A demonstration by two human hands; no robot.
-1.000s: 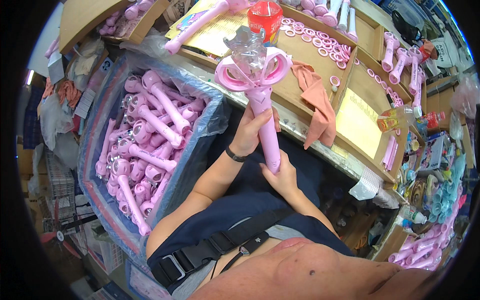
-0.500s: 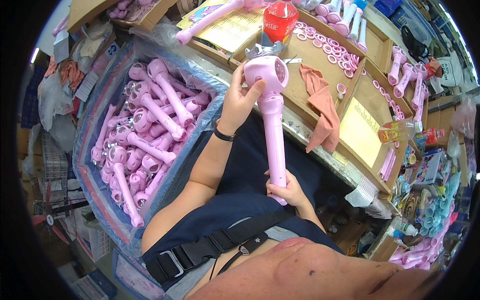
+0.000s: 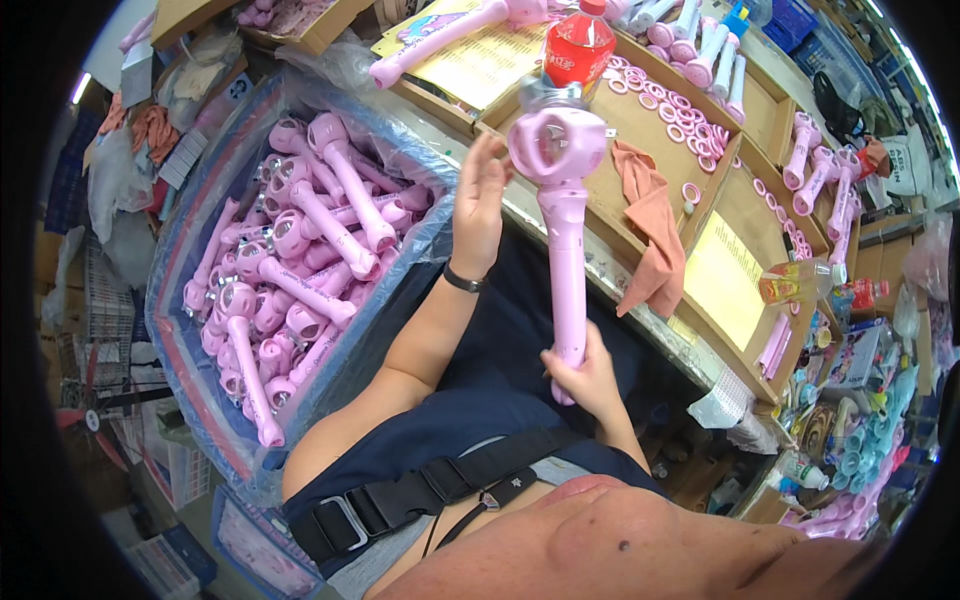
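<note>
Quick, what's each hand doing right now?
Left hand: open, raised beside the round head of the pink wand; whether it touches can't be told.
Right hand: closed, holding the pink wand near its lower end.

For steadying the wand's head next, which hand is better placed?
Probably the left hand: it is open, holds nothing, and is raised close beside the head of the pink wand. The right hand is wrapped around the lower end of the handle, so it would have to shift its grip.
</note>
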